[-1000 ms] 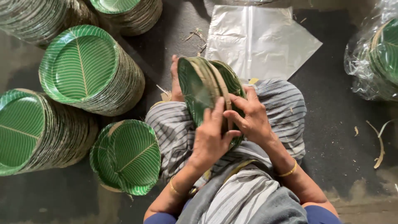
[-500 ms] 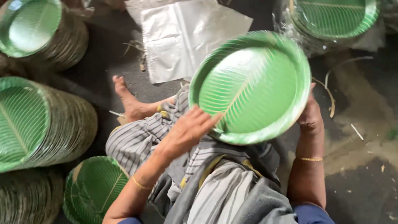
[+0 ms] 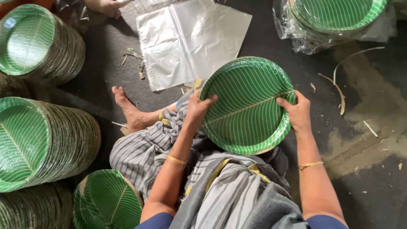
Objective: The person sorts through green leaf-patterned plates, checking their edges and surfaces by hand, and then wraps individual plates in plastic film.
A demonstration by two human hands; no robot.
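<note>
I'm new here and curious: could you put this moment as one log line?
left hand: grips plate rim | right hand: grips opposite rim | green leaf-print plate: held face-up over lap | clear plastic bag: flat on floor ahead

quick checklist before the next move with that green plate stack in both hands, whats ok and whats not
1. Left hand on the left rim of the green plate stack: ok.
2. Right hand on the right rim: ok.
3. Stack held level, face up over the lap: ok.
4. Clear plastic bag lying flat on the floor just ahead: ok; whether its mouth is open: cannot tell.
5. How many plates are in the held stack: cannot tell.
6. Floor by the bag free of scraps: not ok, dry scraps lie beside it.
</note>
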